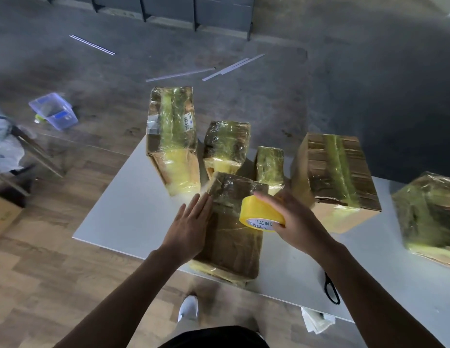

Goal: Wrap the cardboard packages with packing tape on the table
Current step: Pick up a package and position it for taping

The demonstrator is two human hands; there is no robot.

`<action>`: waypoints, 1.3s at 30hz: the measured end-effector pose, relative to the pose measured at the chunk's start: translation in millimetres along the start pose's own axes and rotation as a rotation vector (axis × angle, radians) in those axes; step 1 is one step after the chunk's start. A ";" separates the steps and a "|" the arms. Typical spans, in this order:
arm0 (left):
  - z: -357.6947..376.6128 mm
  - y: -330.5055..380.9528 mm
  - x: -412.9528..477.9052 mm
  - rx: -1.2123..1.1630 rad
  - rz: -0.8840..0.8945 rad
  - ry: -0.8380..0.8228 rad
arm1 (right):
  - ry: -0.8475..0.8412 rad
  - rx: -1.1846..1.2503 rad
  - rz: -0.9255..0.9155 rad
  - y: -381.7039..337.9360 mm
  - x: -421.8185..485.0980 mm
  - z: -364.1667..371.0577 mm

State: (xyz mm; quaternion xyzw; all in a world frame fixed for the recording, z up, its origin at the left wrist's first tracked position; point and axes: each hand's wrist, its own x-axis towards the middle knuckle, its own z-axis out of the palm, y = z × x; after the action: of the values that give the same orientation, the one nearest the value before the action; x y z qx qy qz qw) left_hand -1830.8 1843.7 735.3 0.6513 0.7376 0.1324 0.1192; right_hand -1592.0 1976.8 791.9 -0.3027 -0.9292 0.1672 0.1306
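Note:
A flat cardboard package [232, 237], shiny with tape, lies on the white table [123, 217] in front of me, its near end over the table's edge. My left hand [187, 227] presses flat on the package's left side, fingers straight. My right hand [294, 219] grips a yellow roll of packing tape [259, 213] held above the package's right edge. Several other taped cardboard packages stand behind and to the right: a tall one [172, 139], a middle one [226, 146], a small one [269, 167], a big box [337, 182] and one at the far right [430, 217].
Black scissors [330, 290] lie on the table near my right forearm. Off the table's left, a clear plastic container [54, 110] and a cardboard box [4, 217] sit on the wooden floor. My white shoe [188, 307] shows below the table edge.

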 end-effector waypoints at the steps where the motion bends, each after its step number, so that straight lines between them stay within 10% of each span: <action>1: 1.4 -1.0 0.9 0.028 0.024 -0.001 | 0.013 0.056 0.022 0.7 -0.5 2.3; 21: -9.9 27.7 14.9 0.457 0.020 -0.316 | -0.116 -0.263 0.023 1.8 10.3 -28.8; 39: -8.9 59.5 26.9 0.566 0.076 -0.267 | -0.285 -0.379 0.093 12.6 -5.0 -34.5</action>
State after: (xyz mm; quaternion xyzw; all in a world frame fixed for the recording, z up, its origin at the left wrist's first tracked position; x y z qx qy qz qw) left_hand -1781.9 1876.9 764.4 0.6973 0.6981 -0.1606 0.0239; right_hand -1569.7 1991.4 817.7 -0.3374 -0.9381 0.0367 -0.0686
